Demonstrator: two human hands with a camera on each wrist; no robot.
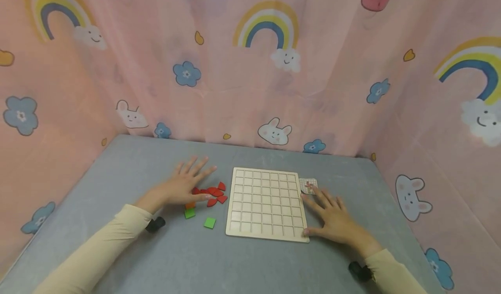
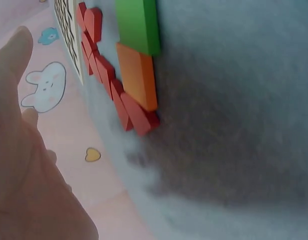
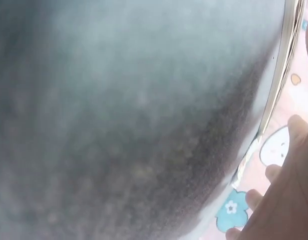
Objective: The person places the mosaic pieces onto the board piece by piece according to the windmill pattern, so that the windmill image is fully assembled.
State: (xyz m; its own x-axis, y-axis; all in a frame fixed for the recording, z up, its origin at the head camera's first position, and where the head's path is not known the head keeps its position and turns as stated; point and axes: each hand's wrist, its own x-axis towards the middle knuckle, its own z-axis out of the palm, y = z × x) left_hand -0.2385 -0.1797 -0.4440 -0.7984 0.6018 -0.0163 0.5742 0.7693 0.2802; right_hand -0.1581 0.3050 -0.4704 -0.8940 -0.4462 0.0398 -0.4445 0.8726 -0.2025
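Observation:
My left hand (image 1: 181, 188) is spread over the grey table with its fingers straight, just above a cluster of red petal-shaped pieces (image 1: 215, 192). In the left wrist view those red pieces (image 2: 104, 70) lie in a loose row beside an orange square piece (image 2: 137, 76) and a green one (image 2: 138, 22). Another green square (image 1: 209, 222) lies nearer the front. My right hand (image 1: 336, 219), fingers spread, is at the right edge of a wooden grid board (image 1: 266, 203). Its thumb is by the board's lower right corner; whether it touches cannot be told.
A small patterned card (image 1: 308, 185) lies by the board's upper right side, near the right fingertips. Black wrist cameras (image 1: 155, 224) sit under the wrists. A pink printed curtain (image 1: 332, 89) stands behind and beside the grey table (image 1: 188, 259).

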